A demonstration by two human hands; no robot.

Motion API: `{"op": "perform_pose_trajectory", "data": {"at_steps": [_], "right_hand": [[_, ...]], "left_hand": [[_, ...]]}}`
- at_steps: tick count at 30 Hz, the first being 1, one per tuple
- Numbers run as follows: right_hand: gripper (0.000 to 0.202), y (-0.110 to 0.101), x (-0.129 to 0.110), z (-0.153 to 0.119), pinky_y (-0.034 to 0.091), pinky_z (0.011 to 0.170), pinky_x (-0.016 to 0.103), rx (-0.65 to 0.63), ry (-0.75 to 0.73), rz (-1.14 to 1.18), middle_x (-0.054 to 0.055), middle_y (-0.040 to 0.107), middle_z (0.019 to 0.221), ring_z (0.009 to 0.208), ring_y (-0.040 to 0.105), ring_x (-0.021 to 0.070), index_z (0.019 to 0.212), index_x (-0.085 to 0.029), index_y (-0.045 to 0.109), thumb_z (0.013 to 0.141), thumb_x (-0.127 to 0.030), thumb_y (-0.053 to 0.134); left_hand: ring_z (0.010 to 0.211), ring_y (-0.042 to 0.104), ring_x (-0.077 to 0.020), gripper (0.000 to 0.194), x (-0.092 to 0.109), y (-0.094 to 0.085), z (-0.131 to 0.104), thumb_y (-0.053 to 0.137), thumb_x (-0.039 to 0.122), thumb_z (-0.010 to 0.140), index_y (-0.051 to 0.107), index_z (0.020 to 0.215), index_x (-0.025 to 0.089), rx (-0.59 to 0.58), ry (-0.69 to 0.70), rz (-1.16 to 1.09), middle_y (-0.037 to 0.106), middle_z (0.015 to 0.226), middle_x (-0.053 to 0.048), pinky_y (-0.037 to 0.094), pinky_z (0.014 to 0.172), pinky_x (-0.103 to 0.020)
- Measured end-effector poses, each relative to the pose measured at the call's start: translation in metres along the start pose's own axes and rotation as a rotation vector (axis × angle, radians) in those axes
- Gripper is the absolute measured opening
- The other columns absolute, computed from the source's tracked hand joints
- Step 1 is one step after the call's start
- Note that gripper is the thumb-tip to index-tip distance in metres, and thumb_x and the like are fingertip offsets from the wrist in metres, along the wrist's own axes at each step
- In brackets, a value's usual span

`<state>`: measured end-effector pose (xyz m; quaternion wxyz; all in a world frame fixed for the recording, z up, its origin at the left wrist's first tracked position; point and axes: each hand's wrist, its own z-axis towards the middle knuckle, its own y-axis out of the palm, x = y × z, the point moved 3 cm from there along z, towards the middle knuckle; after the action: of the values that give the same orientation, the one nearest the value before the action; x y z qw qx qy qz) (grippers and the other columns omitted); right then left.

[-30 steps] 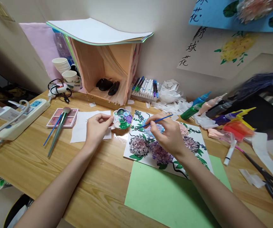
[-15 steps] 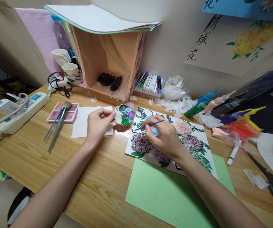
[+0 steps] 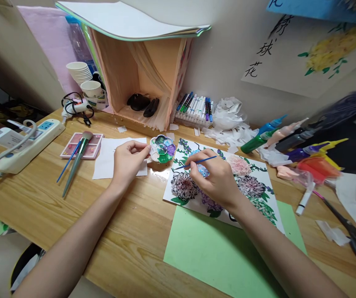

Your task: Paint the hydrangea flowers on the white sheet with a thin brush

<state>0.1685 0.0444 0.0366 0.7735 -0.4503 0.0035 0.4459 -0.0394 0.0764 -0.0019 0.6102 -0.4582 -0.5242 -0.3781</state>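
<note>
Between thumb and fingers, my left hand (image 3: 130, 159) pinches the rim of a flower-shaped paint palette (image 3: 166, 157) with green, purple and dark paint in its wells. My right hand (image 3: 216, 176) is closed round a thin blue paintbrush (image 3: 200, 160), whose tip points left at the upper left part of a flower painting (image 3: 238, 219). Raised pink, black-and-white, purple, blue and green blossoms with leaves cover that white sheet. My right hand hides part of the middle. Whether the brush tip touches the paper, I cannot tell. A green sheet (image 3: 202, 252) lies partly under the painting.
Left of my hands lie a makeup brush (image 3: 76, 167), a second blue brush (image 3: 68, 167), a pink case (image 3: 92, 147) and white paper (image 3: 103, 161). A power strip (image 3: 35, 145) sits far left. Paint bottles (image 3: 260, 140), scissors (image 3: 354, 231) and paper scraps (image 3: 227, 116) are to the right.
The right hand and brush have shifted very slightly to the right over the painting. My left hand keeps its hold on the palette, almost unmoved.
</note>
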Motion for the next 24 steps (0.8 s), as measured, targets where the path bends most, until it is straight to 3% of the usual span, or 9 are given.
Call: {"op": "perform_pose_trajectory", "data": {"at_steps": [24], "right_hand": [[0.017, 0.001, 0.0036, -0.0001, 0.046, 0.068, 0.031, -0.021, 0.059, 0.027, 0.003, 0.067, 0.076, 0.075, 0.06, 0.0162, 0.078, -0.019, 0.059, 0.087, -0.016, 0.045]], "left_hand": [[0.065, 0.065, -0.0171, 0.024, 0.0023, 0.0004, -0.0011, 0.075, 0.032, 0.064, 0.069, 0.074, 0.011, -0.003, -0.018, -0.015, 0.07, 0.071, -0.006, 0.052, 0.065, -0.028]]}}
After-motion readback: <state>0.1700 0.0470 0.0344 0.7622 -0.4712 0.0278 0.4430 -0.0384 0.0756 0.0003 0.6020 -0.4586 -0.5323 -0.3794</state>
